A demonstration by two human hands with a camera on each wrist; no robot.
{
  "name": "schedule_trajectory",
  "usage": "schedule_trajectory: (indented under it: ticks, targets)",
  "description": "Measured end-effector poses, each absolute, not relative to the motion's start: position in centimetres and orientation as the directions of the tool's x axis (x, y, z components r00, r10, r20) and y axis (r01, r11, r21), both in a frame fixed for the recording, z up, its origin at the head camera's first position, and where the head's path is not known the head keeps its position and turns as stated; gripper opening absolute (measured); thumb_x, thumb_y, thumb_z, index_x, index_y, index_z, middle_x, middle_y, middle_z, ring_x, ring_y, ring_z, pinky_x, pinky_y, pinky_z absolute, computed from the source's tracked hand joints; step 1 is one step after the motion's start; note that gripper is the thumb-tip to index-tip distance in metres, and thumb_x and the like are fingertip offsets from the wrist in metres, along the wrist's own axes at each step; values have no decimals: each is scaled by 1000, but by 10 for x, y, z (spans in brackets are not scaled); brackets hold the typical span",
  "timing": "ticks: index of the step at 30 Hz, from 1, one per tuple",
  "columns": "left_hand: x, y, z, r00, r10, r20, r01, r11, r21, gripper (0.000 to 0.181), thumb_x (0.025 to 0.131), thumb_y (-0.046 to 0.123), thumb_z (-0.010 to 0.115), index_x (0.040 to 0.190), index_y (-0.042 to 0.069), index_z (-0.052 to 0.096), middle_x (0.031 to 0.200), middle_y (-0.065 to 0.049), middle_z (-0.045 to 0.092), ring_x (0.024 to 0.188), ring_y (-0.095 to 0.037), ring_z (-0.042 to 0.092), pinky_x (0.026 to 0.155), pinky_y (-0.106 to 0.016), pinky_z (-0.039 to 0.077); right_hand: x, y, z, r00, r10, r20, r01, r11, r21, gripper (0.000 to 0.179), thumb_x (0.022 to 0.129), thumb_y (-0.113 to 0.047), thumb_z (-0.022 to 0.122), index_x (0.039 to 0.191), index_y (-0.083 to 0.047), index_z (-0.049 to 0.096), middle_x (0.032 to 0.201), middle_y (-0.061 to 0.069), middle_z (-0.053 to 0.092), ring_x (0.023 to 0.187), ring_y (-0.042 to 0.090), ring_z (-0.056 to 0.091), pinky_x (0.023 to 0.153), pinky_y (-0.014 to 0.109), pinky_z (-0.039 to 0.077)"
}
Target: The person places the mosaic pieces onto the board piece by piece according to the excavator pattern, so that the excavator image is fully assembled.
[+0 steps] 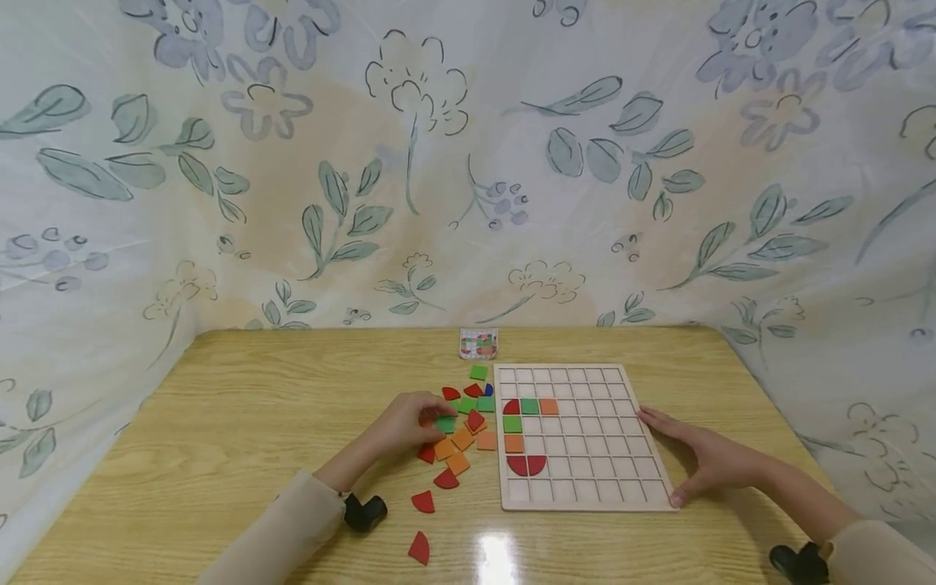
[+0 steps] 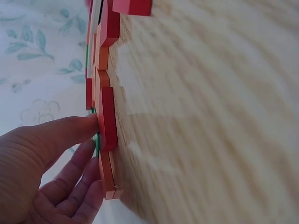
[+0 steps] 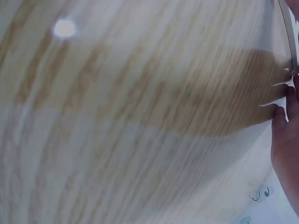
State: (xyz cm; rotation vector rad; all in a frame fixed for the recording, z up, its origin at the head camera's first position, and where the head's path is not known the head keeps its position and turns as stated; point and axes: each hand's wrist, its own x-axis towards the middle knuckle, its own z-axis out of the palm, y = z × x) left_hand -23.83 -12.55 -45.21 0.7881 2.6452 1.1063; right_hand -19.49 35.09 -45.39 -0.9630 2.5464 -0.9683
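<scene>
At left, a person's left hand (image 1: 405, 421) curves its fingers narrowly about a green tile (image 1: 445, 424); whether they grip it cannot be told. The tile sits among loose pieces (image 1: 462, 439) left of the board, square, with no long axis and its angle partly hidden. A patterned card (image 1: 478, 344) lies beyond, far on the tabletop (image 1: 292, 382). The board (image 1: 589, 445) carries seven pieces toward its left side, the two nearest red ones bowing toward the near edge; most cells are bare, suggesting early progress. Nearly square, the board runs near to far, with no clear long axis. At right, the right hand (image 1: 705, 459) spreads fingers and thumb wide along its edge
</scene>
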Motion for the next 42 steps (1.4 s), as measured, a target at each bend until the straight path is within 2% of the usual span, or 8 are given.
schedule_trajectory:
  ticks: [5, 10, 19, 26, 33, 42]
  targets:
    - [-240, -124, -453, -848, 528, 49, 412, 598, 687, 26, 77, 10, 74, 102, 11, 68, 99, 1, 64, 84, -13, 54, 75, -27, 47, -194, 350, -453, -755, -656, -6, -483, 562, -671, 111, 60, -30, 84, 145, 2, 19, 147, 29, 18, 126, -21, 5, 91, -3, 8]
    - [-241, -122, -452, -853, 521, 33, 402, 614, 680, 28, 77, 12, 74, 104, 12, 68, 100, 1, 64, 86, -12, 54, 77, -28, 46, -193, 349, -452, -764, -645, -27, -459, 572, -679, 111, 61, -31, 83, 145, 1, 18, 145, 33, 17, 125, -22, 4, 90, -3, 7]
    - [-243, -119, -455, -836, 548, 30, 413, 592, 692, 28, 77, 12, 74, 105, 12, 68, 103, 2, 66, 95, -13, 59, 84, -30, 47, -193, 350, -453, -774, -633, -35, -451, 589, -670, 111, 61, -33, 83, 146, -2, 18, 148, 28, 17, 125, -22, 3, 89, -3, 7]
    - [-243, -119, -447, -872, 489, 21, 338, 572, 748, 29, 76, 13, 74, 104, 13, 68, 96, 4, 65, 87, -14, 55, 75, -29, 48, -192, 350, -453, -771, -636, -25, -462, 587, -665, 111, 61, -34, 83, 146, -1, 19, 149, 25, 18, 125, -22, 5, 89, -3, 7]
    - [-243, -118, -439, -872, 486, 48, 356, 564, 745, 30, 75, 13, 75, 104, 10, 68, 96, 2, 65, 87, -16, 56, 72, -28, 48, -193, 351, -453, -760, -650, -5, -481, 569, -667, 111, 61, -32, 83, 145, 2, 19, 148, 26, 18, 126, -22, 5, 90, -4, 8]
    - [-247, -100, -434, -862, 505, 42, 379, 588, 714, 31, 75, 18, 76, 104, 12, 68, 93, 6, 65, 83, -14, 54, 70, -25, 46, -193, 351, -454, -758, -652, -3, -484, 565, -668, 110, 61, -32, 83, 145, 2, 20, 148, 27, 19, 126, -22, 4, 90, -4, 8]
